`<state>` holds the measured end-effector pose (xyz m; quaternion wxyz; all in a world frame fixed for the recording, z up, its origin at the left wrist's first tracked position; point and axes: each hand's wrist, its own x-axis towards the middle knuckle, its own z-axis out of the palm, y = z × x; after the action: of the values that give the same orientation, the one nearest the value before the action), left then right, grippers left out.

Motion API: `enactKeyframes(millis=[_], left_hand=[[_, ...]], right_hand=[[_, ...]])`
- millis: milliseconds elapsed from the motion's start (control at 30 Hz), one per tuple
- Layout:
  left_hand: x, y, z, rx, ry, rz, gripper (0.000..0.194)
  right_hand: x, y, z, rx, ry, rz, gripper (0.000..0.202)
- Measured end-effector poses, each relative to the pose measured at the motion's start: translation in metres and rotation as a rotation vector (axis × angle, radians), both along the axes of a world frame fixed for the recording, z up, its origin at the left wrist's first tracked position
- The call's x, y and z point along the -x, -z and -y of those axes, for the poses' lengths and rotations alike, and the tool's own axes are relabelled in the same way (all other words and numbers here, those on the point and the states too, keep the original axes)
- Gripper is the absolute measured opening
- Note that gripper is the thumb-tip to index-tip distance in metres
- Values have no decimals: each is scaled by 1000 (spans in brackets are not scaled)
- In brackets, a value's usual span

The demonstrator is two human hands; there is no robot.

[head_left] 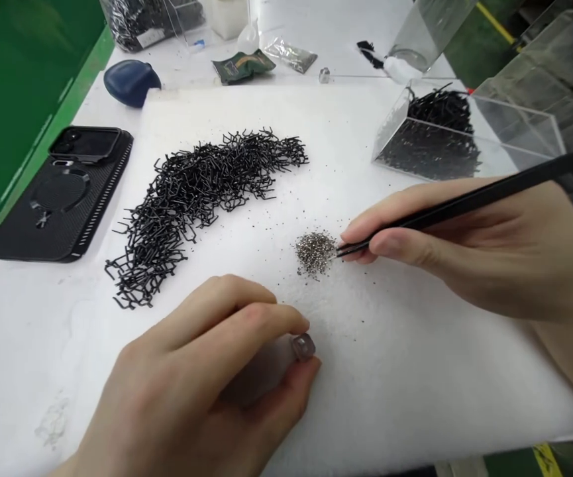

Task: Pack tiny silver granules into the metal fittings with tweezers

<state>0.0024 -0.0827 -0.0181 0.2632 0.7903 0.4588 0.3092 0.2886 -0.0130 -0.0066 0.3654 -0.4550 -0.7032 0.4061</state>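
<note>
Between thumb and fingertips, my left hand (207, 371) pinches a small translucent greyish piece (303, 346) with a rounded square end, low over the white mat (415, 371). Black tweezers (465, 200) lie in the closed fingers of my right hand (495, 258). Their two tips are slightly apart, at the right edge of a small heap of tiny silvery metal bits (314, 253). Whether the tips hold a bit is too small to tell. Behind my left hand, a curved pile of bent black pins (207, 179) spreads across the mat.
A black phone (62, 192) lies at left, near a dark blue rounded object (132, 82). At right stands a clear box (509, 142) with black pieces inside. Along the back are a green packet (243, 66), a clear bag (291, 54) and a clear cup (422, 40).
</note>
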Motion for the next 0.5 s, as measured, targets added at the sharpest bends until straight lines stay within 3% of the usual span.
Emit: enactKeyframes(millis=[100, 300, 333, 400, 500], left_hand=[[1, 6, 1, -112, -54, 25, 6], [4, 13, 5, -75, -37, 3, 29], [3, 12, 5, -28, -40, -24, 23], [-1, 10, 2, -98, -34, 1, 27], [-3, 8, 0, -13, -42, -36, 21]], right_hand=[[2, 1, 4, 7, -2, 29, 10], [2, 2, 11, 53, -18, 5, 12], [1, 2, 12, 51, -26, -4, 14], [1, 3, 11, 42, -47, -11, 17], [0, 4, 11, 11, -66, -1, 19]])
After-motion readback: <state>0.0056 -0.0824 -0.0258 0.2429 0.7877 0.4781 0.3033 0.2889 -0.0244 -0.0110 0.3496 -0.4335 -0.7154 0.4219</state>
